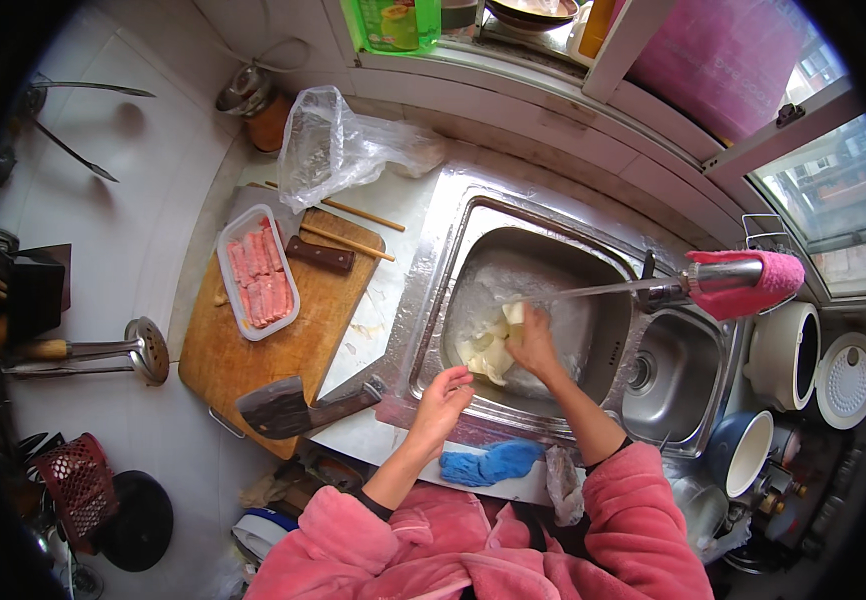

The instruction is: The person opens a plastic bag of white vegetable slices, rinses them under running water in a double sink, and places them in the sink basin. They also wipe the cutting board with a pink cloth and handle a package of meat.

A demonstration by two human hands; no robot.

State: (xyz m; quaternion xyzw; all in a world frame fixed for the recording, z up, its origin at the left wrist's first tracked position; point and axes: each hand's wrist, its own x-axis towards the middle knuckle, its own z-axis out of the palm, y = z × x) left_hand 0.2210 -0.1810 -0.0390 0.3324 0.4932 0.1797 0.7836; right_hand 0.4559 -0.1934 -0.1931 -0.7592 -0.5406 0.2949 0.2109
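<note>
My right hand (534, 345) is down in the large steel sink basin (590, 360), its fingers on a pale, peeled-looking vegetable piece (513, 313). More pale yellowish pieces (487, 358) lie in a heap beside it in the wet basin; their exact kind is unclear. Water (605, 289) streams from the faucet (722, 276) at the right, landing near my right fingertips. My left hand (444, 401) hovers over the basin's front left rim, fingers loosely bent, with nothing seen in it. A blue cloth (491, 462) rests on the counter edge in front of me.
On the left, a wooden cutting board (328, 315) carries a plastic tub of rolled meat slices (259, 271), a cleaver (305, 409) and chopsticks (347, 234). A clear plastic bag (350, 146) sits behind. A smaller basin (677, 375) and a blue pot (740, 454) are at right.
</note>
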